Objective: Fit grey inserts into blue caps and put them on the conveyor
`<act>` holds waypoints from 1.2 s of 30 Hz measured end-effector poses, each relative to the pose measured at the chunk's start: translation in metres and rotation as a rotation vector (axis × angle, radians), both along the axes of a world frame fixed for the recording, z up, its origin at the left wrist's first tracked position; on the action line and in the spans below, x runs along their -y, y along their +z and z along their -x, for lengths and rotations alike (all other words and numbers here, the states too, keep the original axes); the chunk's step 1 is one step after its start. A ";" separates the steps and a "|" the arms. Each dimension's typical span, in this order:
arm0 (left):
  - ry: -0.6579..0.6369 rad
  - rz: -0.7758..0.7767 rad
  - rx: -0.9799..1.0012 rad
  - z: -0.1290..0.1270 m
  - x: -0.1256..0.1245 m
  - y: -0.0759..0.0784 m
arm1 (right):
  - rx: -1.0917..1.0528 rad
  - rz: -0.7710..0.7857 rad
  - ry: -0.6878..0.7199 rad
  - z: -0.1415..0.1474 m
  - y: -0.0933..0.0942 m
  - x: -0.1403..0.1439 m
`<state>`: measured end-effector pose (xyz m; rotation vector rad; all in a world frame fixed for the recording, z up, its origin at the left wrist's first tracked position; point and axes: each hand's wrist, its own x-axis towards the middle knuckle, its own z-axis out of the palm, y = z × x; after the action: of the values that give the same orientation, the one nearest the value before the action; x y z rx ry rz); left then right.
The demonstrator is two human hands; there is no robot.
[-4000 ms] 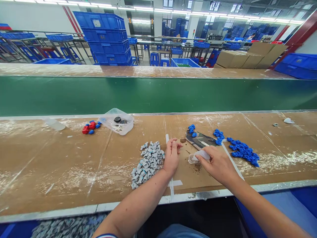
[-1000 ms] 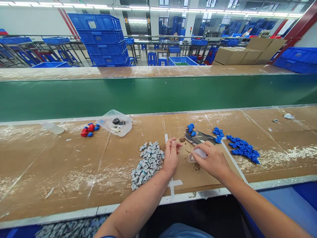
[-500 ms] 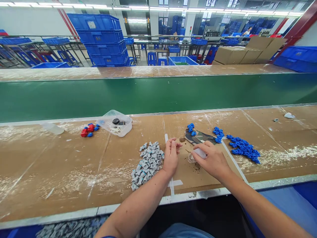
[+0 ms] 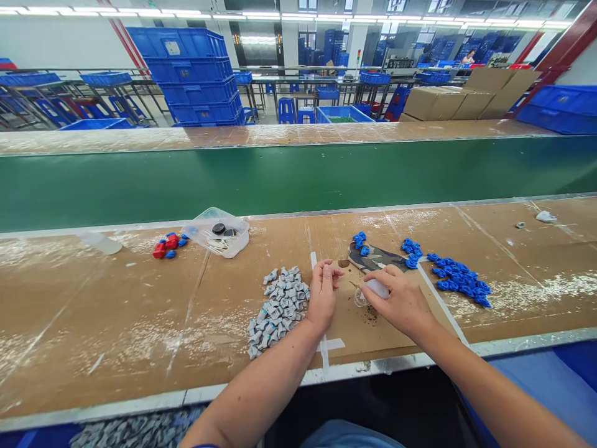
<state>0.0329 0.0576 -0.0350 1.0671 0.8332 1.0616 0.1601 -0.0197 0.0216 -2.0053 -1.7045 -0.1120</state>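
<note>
Both hands are down on the cardboard-covered table [image 4: 140, 323], close together near the front edge. The right hand [image 4: 401, 303] is wrapped around a small white tube [image 4: 375, 287], its tip sitting at a little clear cup [image 4: 360, 300] on the table just beside a dark smudge. The left hand [image 4: 321, 294] is curled up loosely, fingertips pinched together like it's holding something tiny, but I honestly can't tell what. Right next to the left hand there's a pile of grey parts [image 4: 278, 306]. Past the right hand lies a camo-pattern cloth [image 4: 377, 257], with blue parts [image 4: 459, 281] scattered around and off to the right. Further left: a clear plastic tub [image 4: 217, 233] and a few red and blue pieces [image 4: 165, 245].
</note>
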 end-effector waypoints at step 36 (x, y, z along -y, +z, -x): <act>-0.010 0.003 -0.020 0.000 0.000 0.001 | 0.002 0.029 0.015 0.001 -0.001 0.000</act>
<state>0.0324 0.0574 -0.0341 1.0799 0.8439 1.0424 0.1592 -0.0197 0.0210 -2.0140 -1.7316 -0.0851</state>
